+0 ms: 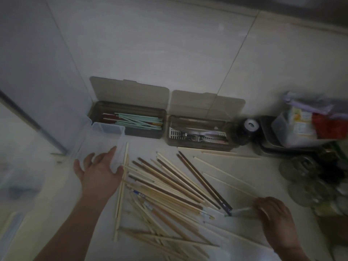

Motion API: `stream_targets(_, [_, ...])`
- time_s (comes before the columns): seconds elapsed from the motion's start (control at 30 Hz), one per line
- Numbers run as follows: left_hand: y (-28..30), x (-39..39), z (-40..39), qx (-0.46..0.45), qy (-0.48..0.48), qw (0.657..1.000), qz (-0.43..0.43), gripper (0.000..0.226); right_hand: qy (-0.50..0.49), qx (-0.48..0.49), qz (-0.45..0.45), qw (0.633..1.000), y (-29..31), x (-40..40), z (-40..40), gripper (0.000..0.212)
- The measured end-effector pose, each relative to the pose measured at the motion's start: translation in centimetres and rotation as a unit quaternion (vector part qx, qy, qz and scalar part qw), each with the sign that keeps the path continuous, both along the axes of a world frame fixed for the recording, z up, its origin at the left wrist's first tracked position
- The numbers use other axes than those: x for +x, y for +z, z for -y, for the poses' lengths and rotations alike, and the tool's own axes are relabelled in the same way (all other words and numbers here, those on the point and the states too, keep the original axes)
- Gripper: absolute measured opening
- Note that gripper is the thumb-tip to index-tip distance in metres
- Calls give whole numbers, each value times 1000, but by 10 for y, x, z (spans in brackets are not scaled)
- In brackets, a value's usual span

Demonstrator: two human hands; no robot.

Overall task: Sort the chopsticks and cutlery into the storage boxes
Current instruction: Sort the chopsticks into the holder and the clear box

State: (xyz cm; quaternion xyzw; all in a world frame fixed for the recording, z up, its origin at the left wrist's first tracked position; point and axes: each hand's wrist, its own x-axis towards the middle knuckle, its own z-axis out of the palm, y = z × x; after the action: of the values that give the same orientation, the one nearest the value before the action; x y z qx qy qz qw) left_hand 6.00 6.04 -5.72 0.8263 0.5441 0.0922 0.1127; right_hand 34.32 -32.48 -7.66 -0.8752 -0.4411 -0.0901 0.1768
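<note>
A loose pile of wooden and dark brown chopsticks lies on the pale counter. At the wall stand two brown storage boxes with lids up. The left box holds pale green and red chopsticks. The right box holds forks and other cutlery. My left hand has its fingers spread and rests against the wall of a clear plastic bin left of the pile. My right hand, at the pile's right end, pinches the end of a pale green chopstick lying on the counter.
A dark bottle with a white cap stands right of the cutlery box. Further right are a metal tray with plastic tubs and packets, and glassware near the counter's right edge. A few single chopsticks lie apart.
</note>
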Motion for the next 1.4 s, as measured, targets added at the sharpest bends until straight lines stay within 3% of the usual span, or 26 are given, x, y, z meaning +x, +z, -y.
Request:
stream_targets(0.1, [-2,-1,-1,12,-4,1000,8,59,-48,32,-82,995,16,-3,-48,23])
stream_targets(0.3, [-8,-2,-3,31,-3,999,33,62,19,48,-196,979,41,-28,-199,11])
stream_targets(0.47, [-6,-2,-3,7,-5,1000,24,61,225,35,-170,959,56,-41,-324,21])
stream_targets(0.63, [-5,-3,-2,1,-13,1000,18,61,231,-101,-98,963,35,-33,-385,31])
stream_targets(0.77, [-4,-3,-3,-12,-11,1000,4,61,241,-146,-88,955,25,-30,-400,29])
stream_targets(0.87, [-3,-2,-3,-17,-13,1000,7,61,236,-156,-82,956,26,-29,-389,31])
stream_targets(1.03, [-5,-2,-1,6,-9,1000,19,60,167,57,-69,982,31,-27,-303,33])
stream_targets(1.1, [-7,-2,0,12,-8,1000,26,60,117,85,-47,988,25,-20,-248,31])
stream_targets(1.23, [-11,0,0,33,-6,999,42,60,18,48,1,999,6,-1,-125,30])
stream_targets(1.4, [-16,1,-1,45,-7,998,41,62,-7,-14,26,1000,-7,-3,-16,49])
